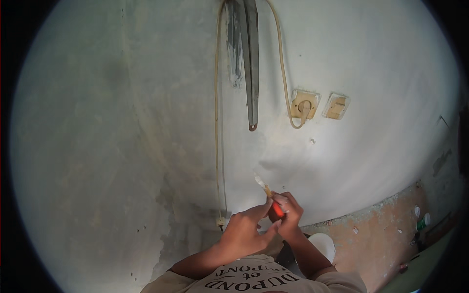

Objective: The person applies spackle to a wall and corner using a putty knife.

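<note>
In the head view, a small tool with a red handle [277, 210] points up and away from me, its narrow end [260, 182] yellowish and whitish; I cannot make out its exact kind. My right hand [289, 217] is closed round the handle. My left hand [242, 230] is curled beside it, fingertips on the tool near the top of the handle and thumb low by its end; some left fingers are hidden. Both hands are in front of a patchy grey-white wall [181, 136], below a long metal strip [251, 88].
A beige cable [216, 117] hangs left of the strip, ending in a small fitting [220, 222]; another loop runs to a plugged socket [299, 101], beside a second wall plate [336, 106]. Low right are a white round object [323, 246], a reddish surface [371, 244] and a green cylinder [422, 222].
</note>
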Demonstrator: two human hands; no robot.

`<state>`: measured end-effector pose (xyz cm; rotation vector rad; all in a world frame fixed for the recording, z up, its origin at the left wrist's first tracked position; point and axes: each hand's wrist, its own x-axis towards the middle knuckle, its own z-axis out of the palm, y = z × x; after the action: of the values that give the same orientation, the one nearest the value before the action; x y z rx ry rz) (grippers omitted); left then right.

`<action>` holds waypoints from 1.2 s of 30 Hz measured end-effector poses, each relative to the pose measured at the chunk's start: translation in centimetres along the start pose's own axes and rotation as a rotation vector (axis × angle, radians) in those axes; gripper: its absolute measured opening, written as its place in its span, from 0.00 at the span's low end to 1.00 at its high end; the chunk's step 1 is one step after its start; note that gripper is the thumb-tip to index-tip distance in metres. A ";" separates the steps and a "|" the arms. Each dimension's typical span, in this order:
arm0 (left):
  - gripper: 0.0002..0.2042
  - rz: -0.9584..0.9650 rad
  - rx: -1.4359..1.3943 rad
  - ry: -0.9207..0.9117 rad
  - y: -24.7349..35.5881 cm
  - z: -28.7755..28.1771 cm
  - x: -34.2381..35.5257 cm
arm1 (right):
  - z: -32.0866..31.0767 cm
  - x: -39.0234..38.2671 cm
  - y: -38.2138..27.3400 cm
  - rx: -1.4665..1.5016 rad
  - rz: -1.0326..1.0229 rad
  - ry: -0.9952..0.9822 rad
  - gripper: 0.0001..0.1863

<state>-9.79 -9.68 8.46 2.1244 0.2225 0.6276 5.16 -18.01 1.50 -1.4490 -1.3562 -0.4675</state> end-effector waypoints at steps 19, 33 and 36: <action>0.16 0.255 -0.234 0.571 0.1 -12.6 0.5 | -11.6 10.3 -4.5 0.910 0.754 0.214 0.09; 0.10 0.314 -0.141 0.856 3.0 -18.5 -0.7 | -6.8 28.5 -17.5 0.566 -0.104 0.217 0.14; 0.10 0.325 -0.156 0.914 4.4 -19.7 -0.7 | -3.3 34.2 -19.2 0.415 -0.440 0.147 0.09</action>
<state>-20.80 1.51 21.23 1.5991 0.3091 1.7263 -1.10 -8.04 39.01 -0.7645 -1.5453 -0.5234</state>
